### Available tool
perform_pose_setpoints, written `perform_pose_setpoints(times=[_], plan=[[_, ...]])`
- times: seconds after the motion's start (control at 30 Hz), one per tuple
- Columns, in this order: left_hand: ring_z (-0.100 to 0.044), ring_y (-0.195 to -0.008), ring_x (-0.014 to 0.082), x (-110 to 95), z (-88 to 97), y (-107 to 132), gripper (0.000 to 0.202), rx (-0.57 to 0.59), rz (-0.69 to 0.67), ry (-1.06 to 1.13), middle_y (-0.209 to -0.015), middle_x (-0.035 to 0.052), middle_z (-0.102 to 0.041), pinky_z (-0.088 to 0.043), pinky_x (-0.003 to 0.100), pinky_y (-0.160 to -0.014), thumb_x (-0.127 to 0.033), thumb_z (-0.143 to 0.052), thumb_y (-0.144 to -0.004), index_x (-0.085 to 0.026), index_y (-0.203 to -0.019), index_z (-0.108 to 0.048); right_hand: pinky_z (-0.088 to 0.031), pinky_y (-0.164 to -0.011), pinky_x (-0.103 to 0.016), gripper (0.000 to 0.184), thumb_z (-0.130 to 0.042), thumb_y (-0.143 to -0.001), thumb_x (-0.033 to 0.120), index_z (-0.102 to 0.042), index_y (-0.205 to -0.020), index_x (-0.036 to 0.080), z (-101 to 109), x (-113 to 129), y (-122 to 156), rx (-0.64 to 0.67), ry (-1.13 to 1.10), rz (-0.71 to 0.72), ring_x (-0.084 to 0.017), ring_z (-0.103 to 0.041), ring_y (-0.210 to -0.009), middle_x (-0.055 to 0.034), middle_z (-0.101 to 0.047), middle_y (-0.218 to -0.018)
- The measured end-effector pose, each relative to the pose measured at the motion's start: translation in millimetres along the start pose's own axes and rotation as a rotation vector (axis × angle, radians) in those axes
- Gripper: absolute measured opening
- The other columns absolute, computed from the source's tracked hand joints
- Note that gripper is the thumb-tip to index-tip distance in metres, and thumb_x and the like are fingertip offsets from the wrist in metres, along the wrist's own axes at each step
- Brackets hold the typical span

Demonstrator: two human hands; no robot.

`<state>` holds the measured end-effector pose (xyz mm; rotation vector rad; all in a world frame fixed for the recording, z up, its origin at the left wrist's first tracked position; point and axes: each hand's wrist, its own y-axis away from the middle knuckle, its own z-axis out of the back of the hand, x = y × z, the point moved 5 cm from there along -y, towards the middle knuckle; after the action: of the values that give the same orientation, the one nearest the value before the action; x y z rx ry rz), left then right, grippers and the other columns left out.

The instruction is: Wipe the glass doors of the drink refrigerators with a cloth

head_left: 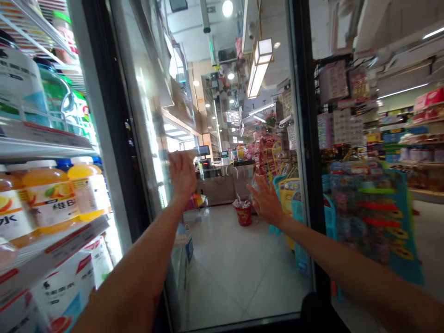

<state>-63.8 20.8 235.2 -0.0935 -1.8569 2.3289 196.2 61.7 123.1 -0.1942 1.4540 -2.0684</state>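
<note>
A glass door (222, 259) with a black frame stands in front of me, swung out from a lit drinks cooler. My left hand (182, 175) is raised at the left part of the pane, palm toward the glass. Its fingers point up and look laid flat, though blur softens them. My right hand (265, 200) is lower, at the right part of the pane, fingers spread. A pale patch shows by its fingers; I cannot make out what it is. Whether either palm touches the glass is hard to tell.
Orange drink bottles (50, 196) and large bottles (57, 95) fill the cooler shelves at left. Through the glass are a checkout counter (218, 187), a red bucket (243, 215) and tiled floor. A blue display rack (404, 226) stands right of the door.
</note>
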Motion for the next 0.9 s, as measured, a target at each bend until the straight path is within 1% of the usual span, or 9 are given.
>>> perform_pose_setpoints(times=[0.07, 0.13, 0.27, 0.33, 0.53, 0.57, 0.7, 0.73, 0.9], plan=[[0.001, -0.142, 0.0248, -38, -18.8, 12, 0.049, 0.137, -0.244, -0.052, -0.15, 0.0119, -0.027, -0.016, 0.051, -0.114, -0.026, -0.032, -0.092, -0.015, -0.139, -0.033, -0.019, -0.11, -0.054, 0.049, -0.044, -0.082, 0.017, -0.048, -0.131, 0.019, -1, -2, 0, -0.003, 0.0, 0.002, -0.029, -0.015, -0.141, -0.0133, -0.027, -0.15], [-0.007, -0.142, 0.0223, -51, -25.3, 20, 0.047, 0.216, -0.371, -0.086, -0.149, 0.0068, -0.032, -0.02, 0.047, -0.113, -0.026, -0.033, -0.091, -0.022, -0.138, -0.036, -0.02, -0.11, -0.053, 0.048, -0.043, -0.083, 0.015, -0.048, -0.131, 0.02, 0, -3, 0, 0.005, -0.003, 0.007, -0.028, -0.016, -0.141, -0.0128, -0.028, -0.15], [-0.004, -0.141, 0.0306, 5, 6.5, 16, 0.051, -0.071, 0.104, -0.12, -0.148, 0.0197, -0.026, -0.016, 0.06, -0.11, -0.023, -0.031, -0.091, -0.008, -0.139, -0.032, -0.02, -0.11, -0.052, 0.049, -0.043, -0.083, 0.015, -0.048, -0.131, 0.022, 2, -3, 0, 0.008, -0.015, 0.011, -0.026, -0.017, -0.141, -0.0104, -0.026, -0.151], [0.0, -0.141, 0.0327, 17, 14.2, 18, 0.054, -0.155, 0.217, -0.127, -0.147, 0.0257, -0.023, -0.013, 0.062, -0.11, -0.023, -0.031, -0.09, 0.0, -0.139, -0.028, -0.019, -0.11, -0.053, 0.049, -0.044, -0.083, 0.016, -0.048, -0.131, 0.022, 1, -1, 0, -0.002, -0.019, 0.0, -0.027, -0.016, -0.141, -0.0109, -0.024, -0.152], [-0.006, -0.142, 0.0206, -48, -28.0, 49, 0.048, 0.213, -0.382, -0.058, -0.147, 0.006, -0.034, -0.021, 0.046, -0.114, -0.02, -0.034, -0.09, -0.023, -0.138, -0.037, -0.019, -0.11, -0.053, 0.047, -0.041, -0.085, 0.016, -0.048, -0.131, 0.021, -3, -2, 1, -0.006, -0.022, -0.019, -0.027, -0.012, -0.142, -0.0113, -0.022, -0.153], [-0.006, -0.142, 0.0207, -43, -27.7, 56, 0.048, 0.182, -0.335, -0.055, -0.147, 0.0061, -0.034, -0.02, 0.047, -0.114, -0.02, -0.034, -0.091, -0.024, -0.139, -0.036, -0.019, -0.11, -0.053, 0.048, -0.04, -0.085, 0.016, -0.048, -0.131, 0.022, -2, -3, 1, 0.001, -0.023, -0.017, -0.027, -0.012, -0.142, -0.0104, -0.022, -0.153], [0.001, -0.141, 0.0273, 11, -6.0, 86, 0.053, -0.226, 0.245, -0.084, -0.15, 0.0177, -0.021, -0.015, 0.058, -0.112, -0.024, -0.034, -0.091, -0.011, -0.142, -0.027, -0.018, -0.111, -0.053, 0.048, -0.04, -0.085, 0.017, -0.046, -0.133, 0.021, -3, -1, 3, 0.016, -0.023, -0.015, -0.026, -0.012, -0.142, -0.0111, -0.022, -0.152], [0.003, -0.141, 0.0279, 14, -6.1, 95, 0.054, -0.259, 0.271, -0.089, -0.15, 0.0193, -0.02, -0.016, 0.058, -0.112, -0.024, -0.034, -0.091, -0.009, -0.142, -0.026, -0.017, -0.111, -0.053, 0.049, -0.04, -0.085, 0.018, -0.046, -0.133, 0.02, -4, 2, 4, 0.014, -0.02, -0.015, -0.027, -0.012, -0.142, -0.0118, -0.024, -0.152], [-0.007, -0.141, 0.021, -39, -41.3, 128, 0.048, 0.122, -0.38, -0.068, -0.144, 0.0065, -0.04, -0.023, 0.046, -0.114, -0.017, -0.038, -0.09, -0.025, -0.138, -0.038, -0.015, -0.112, -0.053, 0.051, -0.04, -0.084, 0.017, -0.043, -0.135, 0.019, -20, 22, 14, 0.02, -0.024, 0.061, -0.024, -0.013, -0.142, -0.0099, -0.029, -0.15]])
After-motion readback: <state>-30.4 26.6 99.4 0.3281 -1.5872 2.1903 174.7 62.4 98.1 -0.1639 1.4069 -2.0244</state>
